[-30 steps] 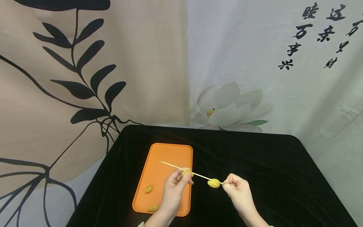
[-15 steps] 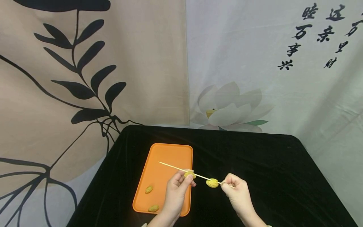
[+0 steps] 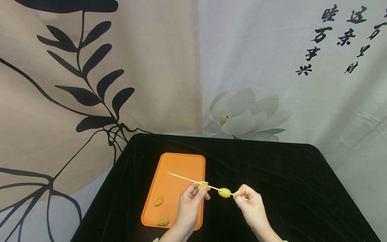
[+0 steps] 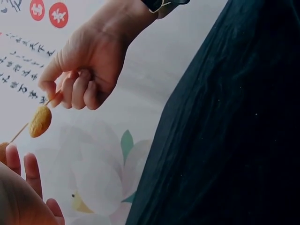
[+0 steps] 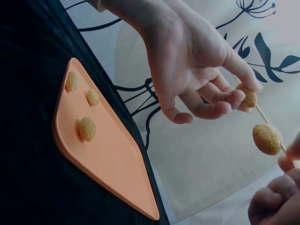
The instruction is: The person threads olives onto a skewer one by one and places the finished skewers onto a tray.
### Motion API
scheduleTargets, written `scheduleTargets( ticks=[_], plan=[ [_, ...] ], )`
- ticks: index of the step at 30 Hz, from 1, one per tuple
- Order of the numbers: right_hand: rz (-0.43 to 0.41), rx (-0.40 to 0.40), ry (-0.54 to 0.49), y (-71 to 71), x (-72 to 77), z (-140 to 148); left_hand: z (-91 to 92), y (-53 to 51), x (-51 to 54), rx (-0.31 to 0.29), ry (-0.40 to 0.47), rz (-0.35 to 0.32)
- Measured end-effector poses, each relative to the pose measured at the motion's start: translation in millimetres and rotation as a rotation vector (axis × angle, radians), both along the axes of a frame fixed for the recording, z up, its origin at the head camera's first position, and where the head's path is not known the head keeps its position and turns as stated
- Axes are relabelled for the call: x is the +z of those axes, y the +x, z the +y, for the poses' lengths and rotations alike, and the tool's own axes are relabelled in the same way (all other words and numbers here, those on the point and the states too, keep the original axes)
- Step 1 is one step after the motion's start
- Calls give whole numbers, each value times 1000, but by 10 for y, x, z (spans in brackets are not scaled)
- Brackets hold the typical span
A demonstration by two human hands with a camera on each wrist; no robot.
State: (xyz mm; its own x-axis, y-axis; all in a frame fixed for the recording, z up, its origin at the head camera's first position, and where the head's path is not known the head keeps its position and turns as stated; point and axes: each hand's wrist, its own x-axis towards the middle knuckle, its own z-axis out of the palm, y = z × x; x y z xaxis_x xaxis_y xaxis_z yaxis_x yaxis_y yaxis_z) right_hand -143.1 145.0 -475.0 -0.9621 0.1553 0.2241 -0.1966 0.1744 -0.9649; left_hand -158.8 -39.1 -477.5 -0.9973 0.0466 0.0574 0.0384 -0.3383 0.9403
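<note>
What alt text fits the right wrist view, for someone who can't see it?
The left hand pinches a wrinkled yellow piece on a thin skewer; beyond a second piece, the right hand, partly out of frame, grips the skewer. Three more pieces lie on an orange tray set on black cloth.

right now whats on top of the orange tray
Three yellow pieces lie on the orange tray in the right wrist view. The head view shows two; the left hand hides part of the tray there. Their undersides are hidden.
</note>
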Motion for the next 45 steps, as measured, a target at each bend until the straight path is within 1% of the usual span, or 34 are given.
scheduleTargets(
  ticks=[6, 10, 15, 21, 24, 29, 31, 33, 39, 45],
  plan=[
    [35, 14, 33, 9, -1, -9, 4, 2, -1, 4, -11, -27],
    [75, 28, 69, 14, -16, -8, 2, 18, -32, 1, -23, -59],
    [140, 37, 112, 12, -71, -8, 10, 41, -54, -4, -8, -78],
    [182, 23, 133, 16, -95, -29, 23, 60, -63, -8, 14, -98],
    [207, 17, 137, 32, -51, -53, 26, 66, -62, -10, 15, -108],
    [276, 24, 141, 95, 135, -120, 35, 73, -51, -14, 22, -123],
    [306, 25, 145, 106, 175, -137, 40, 75, -46, -14, 26, -129],
    [325, 19, 157, 94, 136, -133, 48, 76, -44, -13, 28, -128],
    [349, 21, 190, 26, -98, -77, 62, 87, -45, -12, 30, -121],
    [350, 33, 204, 27, -147, -60, 77, 104, -40, -15, 33, -121]
  ],
)
